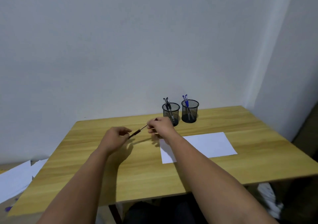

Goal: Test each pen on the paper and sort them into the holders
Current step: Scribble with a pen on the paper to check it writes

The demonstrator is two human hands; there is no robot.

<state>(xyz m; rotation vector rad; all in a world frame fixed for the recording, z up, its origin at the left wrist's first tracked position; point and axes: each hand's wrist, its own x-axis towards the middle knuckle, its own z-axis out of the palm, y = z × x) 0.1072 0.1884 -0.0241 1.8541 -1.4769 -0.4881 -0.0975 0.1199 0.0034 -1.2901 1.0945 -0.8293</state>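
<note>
Both my bare forearms reach forward side by side, wrists level. My left hand [115,137] has its fingers curled, thumb and forefinger pinched. My right hand [160,126] sits just beyond it, fingers bent and pinching too, though its fingertips seem partly hidden from me.

My left hand [115,137] hides one end of the pen [137,132], my right hand [160,126] the other. My right arm covers a corner of the paper [206,143]. The tabletop [137,172] runs off the right edge.
</note>
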